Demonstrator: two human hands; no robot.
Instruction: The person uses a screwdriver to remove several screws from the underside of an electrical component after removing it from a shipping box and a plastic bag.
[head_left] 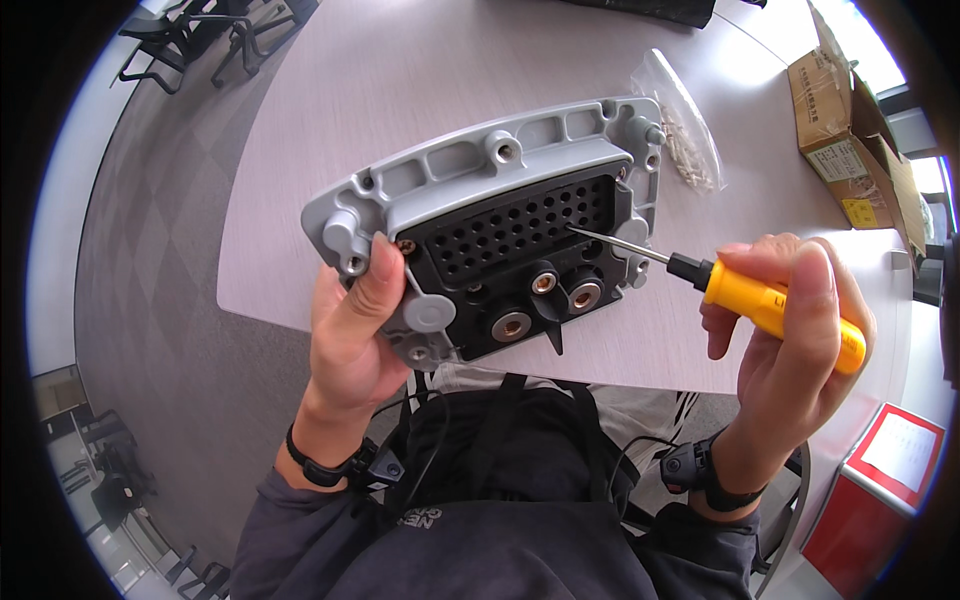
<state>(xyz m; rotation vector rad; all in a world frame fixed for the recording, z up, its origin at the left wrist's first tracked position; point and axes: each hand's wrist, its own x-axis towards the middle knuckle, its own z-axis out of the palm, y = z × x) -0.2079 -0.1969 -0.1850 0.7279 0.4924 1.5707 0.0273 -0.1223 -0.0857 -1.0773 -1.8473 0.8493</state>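
The left hand has its fingers clamped on the lower left corner of the connector, a grey flanged housing with a black pin block, held tilted above the near edge of the table. Right of the connector, the right hand is closed around the yellow handle of the screwdriver, whose tip rests on the block's upper right holes. The step in hand appears to be probing a pin hole; the next move calls for a steady housing and a straight push.
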